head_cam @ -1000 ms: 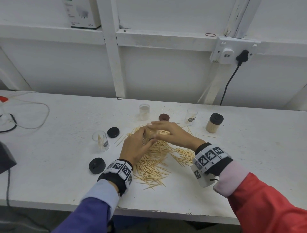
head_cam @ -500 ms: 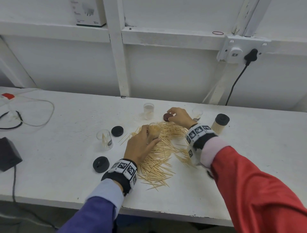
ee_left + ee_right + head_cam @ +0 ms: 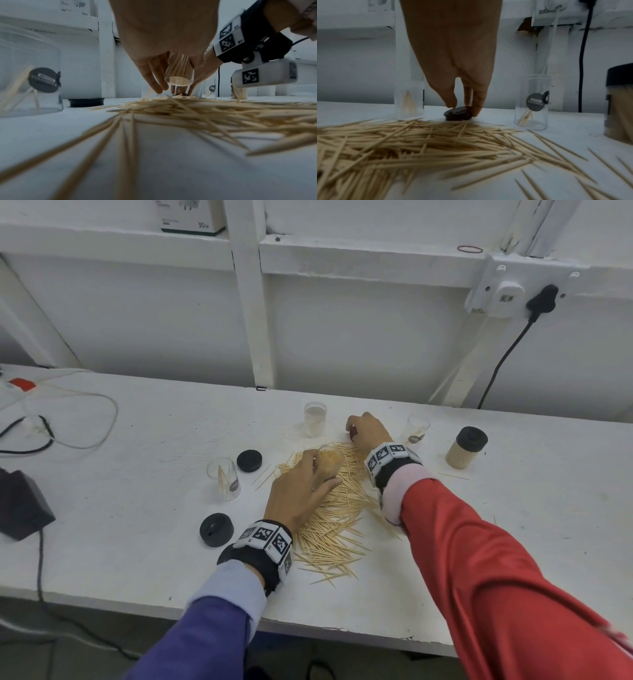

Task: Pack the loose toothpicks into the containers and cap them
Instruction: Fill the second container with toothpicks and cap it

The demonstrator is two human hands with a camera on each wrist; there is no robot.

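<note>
A heap of loose toothpicks point(image 3: 337, 518) point(image 3: 214, 113) point(image 3: 412, 146) lies mid-table. My left hand point(image 3: 301, 487) point(image 3: 171, 70) grips a clear container packed with toothpicks point(image 3: 329, 462) point(image 3: 179, 71), lifted just above the heap. My right hand point(image 3: 368, 430) point(image 3: 462, 97) reaches past the heap and pinches a dark brown cap point(image 3: 458, 113) that lies on the table. A filled container with a black cap point(image 3: 466, 447) point(image 3: 619, 113) stands at the right. Three clear containers point(image 3: 224, 479) point(image 3: 315, 419) point(image 3: 418, 428) stand nearly empty, uncapped.
Two black caps point(image 3: 249, 460) point(image 3: 216, 529) lie left of the heap. White and black cables point(image 3: 85, 419) and a dark box point(image 3: 20, 505) sit at the far left. A wall with a socket and black cord point(image 3: 503, 361) backs the white table point(image 3: 513, 525).
My right hand left the container and reached back to the brown cap, now closing on it. My left hand kept hold of the filled container.
</note>
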